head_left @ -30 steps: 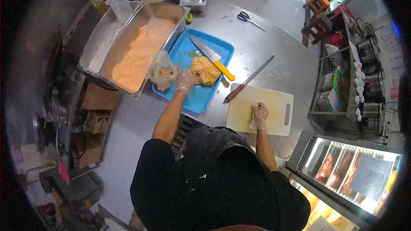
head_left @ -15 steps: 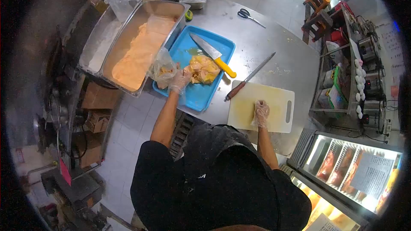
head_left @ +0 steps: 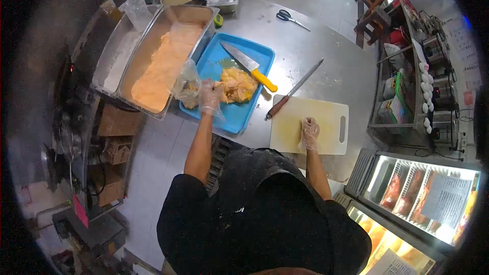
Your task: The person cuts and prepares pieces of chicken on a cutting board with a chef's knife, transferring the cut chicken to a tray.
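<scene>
My left hand (head_left: 209,98), in a clear plastic glove, is over the near left side of a blue tray (head_left: 239,120). Its fingers are drawn together between a pile of raw chicken pieces (head_left: 238,85) and a clear plastic bag (head_left: 186,82) with some pieces inside; what they grip is hidden. A knife (head_left: 249,63) with a yellow handle lies across the tray above the chicken. On the white cutting board (head_left: 326,117) rests my gloved right hand (head_left: 309,133), its fingers curled inward. I cannot make out what, if anything, is inside them.
Left of the tray stand a metal pan of orange powder (head_left: 162,66) and a pan of white powder (head_left: 118,63). A sharpening steel (head_left: 298,86) touches the board's corner. Scissors (head_left: 291,19) lie at the table's far side. A lit display case (head_left: 417,193) stands at right.
My left hand has drawn slightly left from the chicken pile, toward the plastic bag. My right hand has stayed on the board. The whole view has shifted a little.
</scene>
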The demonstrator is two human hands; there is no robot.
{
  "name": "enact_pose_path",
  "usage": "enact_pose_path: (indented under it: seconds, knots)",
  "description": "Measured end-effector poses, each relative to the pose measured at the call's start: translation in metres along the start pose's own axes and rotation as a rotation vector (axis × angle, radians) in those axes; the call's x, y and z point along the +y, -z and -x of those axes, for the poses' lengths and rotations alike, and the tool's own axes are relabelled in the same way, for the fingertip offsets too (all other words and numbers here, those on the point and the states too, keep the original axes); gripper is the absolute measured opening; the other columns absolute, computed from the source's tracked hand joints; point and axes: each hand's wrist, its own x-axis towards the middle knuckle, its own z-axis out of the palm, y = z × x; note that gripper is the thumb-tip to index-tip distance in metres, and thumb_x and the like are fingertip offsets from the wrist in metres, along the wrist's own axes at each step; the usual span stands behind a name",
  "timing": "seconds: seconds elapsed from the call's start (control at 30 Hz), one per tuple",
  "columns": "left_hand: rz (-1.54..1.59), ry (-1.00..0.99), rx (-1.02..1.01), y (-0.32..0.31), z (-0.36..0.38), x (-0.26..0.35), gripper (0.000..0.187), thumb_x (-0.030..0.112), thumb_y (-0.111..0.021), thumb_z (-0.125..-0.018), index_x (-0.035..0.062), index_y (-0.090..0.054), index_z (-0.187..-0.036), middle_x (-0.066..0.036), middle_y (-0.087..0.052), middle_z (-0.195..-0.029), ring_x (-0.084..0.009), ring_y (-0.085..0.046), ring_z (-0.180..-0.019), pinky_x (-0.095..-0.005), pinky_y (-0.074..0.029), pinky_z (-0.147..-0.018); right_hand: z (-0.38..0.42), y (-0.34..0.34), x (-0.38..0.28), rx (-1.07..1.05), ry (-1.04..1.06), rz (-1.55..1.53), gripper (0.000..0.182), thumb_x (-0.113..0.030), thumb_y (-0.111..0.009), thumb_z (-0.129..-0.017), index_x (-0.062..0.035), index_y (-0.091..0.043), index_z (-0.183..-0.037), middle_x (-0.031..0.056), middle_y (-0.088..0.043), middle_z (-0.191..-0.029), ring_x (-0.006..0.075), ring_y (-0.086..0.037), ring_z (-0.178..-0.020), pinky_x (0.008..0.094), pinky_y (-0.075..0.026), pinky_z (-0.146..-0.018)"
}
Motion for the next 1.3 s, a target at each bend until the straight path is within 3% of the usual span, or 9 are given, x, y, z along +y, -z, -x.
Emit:
enact_pose_path:
  seconds: [0.27,0.33,0.4,0.43,0.57,0.7,0.87,1.1,1.3]
  knots:
    - [0.392,0.235,-0.182,0.035,0.004,0.042,0.025,0.020,-0.064,-0.081,-0.0011,-0.063,-0.093,-0.012,-0.062,-0.085,-0.0169,-0.057,-0.078,-0.0321,-0.046,-0.071,-0.007,-0.002,0.004,-0.008,0.097,-0.104,0.024,-0.025,-0.061,-0.082,-0.0022,-0.065,-0.087,0.0126,-0.065,-0.076,0.0233,-0.063,-0.070,0.0346,-0.048,-0.065]
    - [0.560,0.241,-0.187,0.024,0.004,0.016,0.023,0.020,-0.063,-0.082,-0.0005,-0.063,-0.092,-0.011,-0.061,-0.083,-0.0154,-0.056,-0.076,-0.0317,-0.045,-0.069,-0.011,0.024,-0.081,-0.056,-0.019,-0.202,0.022,-0.022,-0.060,-0.082,-0.0012,-0.064,-0.088,0.0123,-0.065,-0.078,0.0227,-0.062,-0.070,0.0337,-0.048,-0.066]
    - [0.607,0.245,-0.205,0.024,0.004,0.020,0.022,0.020,-0.062,-0.082,0.0000,-0.063,-0.092,-0.009,-0.061,-0.083,-0.0146,-0.056,-0.075,-0.0313,-0.045,-0.068,-0.005,0.081,-0.215,-0.495,-0.042,-0.903,0.019,-0.017,-0.060,-0.081,-0.0008,-0.062,-0.090,0.0130,-0.064,-0.082,0.0239,-0.061,-0.074,0.0329,-0.047,-0.069]
    - [0.571,0.249,-0.214,0.037,0.007,0.045,0.021,0.019,-0.062,-0.083,0.0002,-0.063,-0.092,-0.009,-0.062,-0.083,-0.0146,-0.056,-0.075,-0.0310,-0.046,-0.068,-0.027,0.009,-0.172,-0.204,0.511,-0.368,0.024,-0.019,-0.061,-0.083,0.0003,-0.062,-0.097,0.0101,-0.065,-0.087,0.0211,-0.062,-0.081,0.0325,-0.049,-0.071]
    - [0.386,0.109,-0.287,0.027,0.001,0.017,0.021,0.018,-0.060,-0.084,0.0003,-0.063,-0.095,-0.007,-0.062,-0.083,-0.0134,-0.056,-0.076,-0.0290,-0.046,-0.069,-0.033,-0.046,-0.274,-0.360,0.861,-0.312,0.044,-0.021,-0.067,-0.075,-0.0093,-0.057,-0.116,0.0164,-0.051,-0.123,0.0308,-0.053,-0.107,0.0382,-0.046,-0.088]
    - [0.417,0.224,-0.256,0.054,0.005,0.059,0.023,0.019,-0.060,-0.085,0.0013,-0.063,-0.098,-0.007,-0.064,-0.086,-0.0137,-0.058,-0.077,-0.0292,-0.047,-0.068,-0.037,-0.075,-0.302,-0.605,0.803,-0.096,0.060,-0.017,-0.067,-0.071,-0.0201,-0.047,-0.128,0.0211,-0.044,-0.130,0.0369,-0.052,-0.110,0.0426,-0.047,-0.089]
    - [0.476,0.256,-0.200,0.043,0.000,0.013,0.029,0.027,-0.061,-0.085,0.0023,-0.064,-0.100,-0.009,-0.067,-0.087,-0.0163,-0.061,-0.077,-0.0315,-0.048,-0.069,-0.037,-0.113,-0.297,-0.528,0.750,-0.149,0.062,-0.011,-0.070,-0.069,-0.0191,-0.047,-0.127,0.0268,-0.039,-0.131,0.0421,-0.049,-0.112,0.0442,-0.045,-0.091]
    - [0.019,0.017,-0.097,0.065,-0.016,0.045,0.028,0.027,-0.062,-0.082,0.0019,-0.067,-0.094,-0.010,-0.067,-0.083,-0.0195,-0.061,-0.074,-0.0345,-0.047,-0.067,-0.038,-0.103,-0.306,-0.533,0.626,-0.159,0.064,-0.014,-0.071,-0.069,-0.0169,-0.046,-0.128,0.0333,-0.032,-0.134,0.0439,-0.043,-0.118,0.0440,-0.042,-0.095]
    - [0.238,0.149,-0.056,0.094,-0.018,0.100,0.018,0.014,-0.061,-0.082,-0.0012,-0.066,-0.089,-0.008,-0.065,-0.080,-0.0145,-0.059,-0.070,-0.0311,-0.048,-0.063,-0.033,-0.105,-0.307,-0.495,0.580,-0.146,0.064,-0.014,-0.070,-0.070,-0.0143,-0.045,-0.128,0.0340,-0.034,-0.132,0.0449,-0.045,-0.116,0.0431,-0.042,-0.096]
